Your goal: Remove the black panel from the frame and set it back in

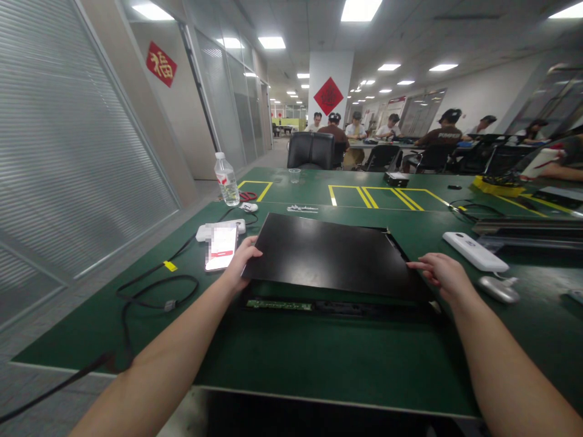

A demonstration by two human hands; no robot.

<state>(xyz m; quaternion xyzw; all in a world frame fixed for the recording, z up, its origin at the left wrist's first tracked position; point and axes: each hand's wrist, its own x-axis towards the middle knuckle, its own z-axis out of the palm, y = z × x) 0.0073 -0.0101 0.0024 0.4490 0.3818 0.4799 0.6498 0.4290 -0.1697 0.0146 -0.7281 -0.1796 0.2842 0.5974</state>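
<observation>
A thin black display panel (319, 252) is tilted above a black frame (378, 308), its left side raised. Along the frame's near edge, a green circuit board strip (282, 304) shows. My left hand (243, 262) is closed on the panel's left edge, thumb on top and fingers mostly hidden beneath. At the right edge, my right hand (441, 274) reaches in with its index finger stretched out, the tip touching the panel's side. Its other fingers are partly bent, with nothing visible between them. The panel covers most of the frame's inside.
Left of the panel lie a lit phone (221, 247), a white device (207, 230) and a black cable (159, 280); a water bottle (226, 181) stands behind. To the right are a white power bank (475, 251) and a silver mouse-like object (498, 289). Several people sit farther back.
</observation>
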